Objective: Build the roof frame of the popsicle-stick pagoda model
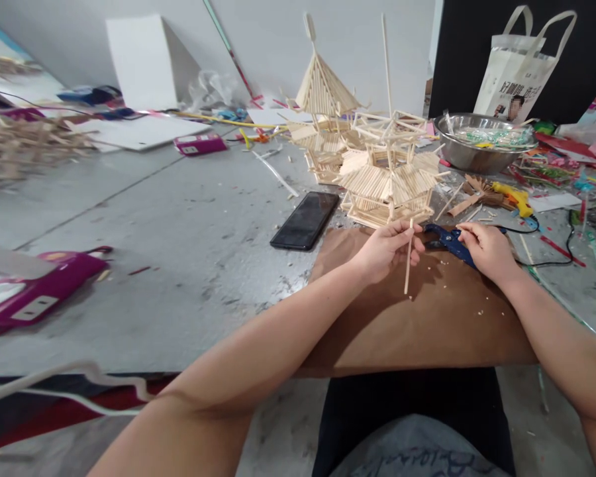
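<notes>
A thin wooden stick [408,265] points downward from the pinched fingers of my left hand [390,250]. My right hand [487,250] is closed, its thumb and fingers pressed together; what they may hold is hidden. Blue-handled pliers [449,240] lie at the right hand's fingers, partly covered by it. Beneath both hands is a brown paper sheet [377,338] with small pale wood bits on it. Just beyond the left hand stands a pavilion model [390,175] built of sticks, with an open frame on top.
Behind it rises another stick model [328,93] with a pointed roof. A black phone [305,222] lies left of the paper. At right are a yellow glue gun [514,197], a metal bowl [469,154] and scraps. Purple power strips [54,288] and a stick pile [30,152] occupy the left.
</notes>
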`<state>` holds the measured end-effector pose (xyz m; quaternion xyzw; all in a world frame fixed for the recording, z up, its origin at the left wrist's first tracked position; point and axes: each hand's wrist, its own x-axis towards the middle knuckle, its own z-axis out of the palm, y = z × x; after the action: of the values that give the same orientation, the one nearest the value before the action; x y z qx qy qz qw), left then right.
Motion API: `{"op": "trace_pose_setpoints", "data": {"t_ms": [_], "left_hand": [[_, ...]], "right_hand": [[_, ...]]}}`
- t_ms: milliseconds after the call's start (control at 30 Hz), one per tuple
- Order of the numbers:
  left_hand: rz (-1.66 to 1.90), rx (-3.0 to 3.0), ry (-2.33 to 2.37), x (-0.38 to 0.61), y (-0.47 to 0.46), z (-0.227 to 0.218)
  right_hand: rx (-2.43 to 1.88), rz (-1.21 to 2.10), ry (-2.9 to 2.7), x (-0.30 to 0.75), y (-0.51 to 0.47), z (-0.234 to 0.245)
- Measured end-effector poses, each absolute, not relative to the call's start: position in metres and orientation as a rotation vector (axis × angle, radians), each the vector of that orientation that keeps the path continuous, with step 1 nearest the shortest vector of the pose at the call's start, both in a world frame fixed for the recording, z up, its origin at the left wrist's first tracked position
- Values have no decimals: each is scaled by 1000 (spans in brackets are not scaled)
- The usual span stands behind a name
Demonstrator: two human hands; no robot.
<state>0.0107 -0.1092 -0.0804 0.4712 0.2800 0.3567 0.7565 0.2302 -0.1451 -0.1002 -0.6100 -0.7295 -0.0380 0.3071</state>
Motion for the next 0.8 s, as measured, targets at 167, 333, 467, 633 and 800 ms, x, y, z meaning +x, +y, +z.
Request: {"op": "trace_pose_setpoints", "data": {"t_ms": [167, 333, 467, 633, 800], "left_hand": [[787, 986, 645, 12, -110, -80], [807, 973, 677, 12, -112, -82], [834, 977, 714, 13, -111, -84], [866, 989, 763, 14, -111, -84], [873, 1021, 764, 14, -111, -85]], "right_hand": [[-1784, -265, -1821, 242, -139, -99], [-2063, -453, -1709, 245, -139, -92], [-2136, -222, -1824, 234, -148, -83], [-2281, -92, -2123, 220, -160, -81], [-2260, -114, -2173, 222, -159, -86]]}}
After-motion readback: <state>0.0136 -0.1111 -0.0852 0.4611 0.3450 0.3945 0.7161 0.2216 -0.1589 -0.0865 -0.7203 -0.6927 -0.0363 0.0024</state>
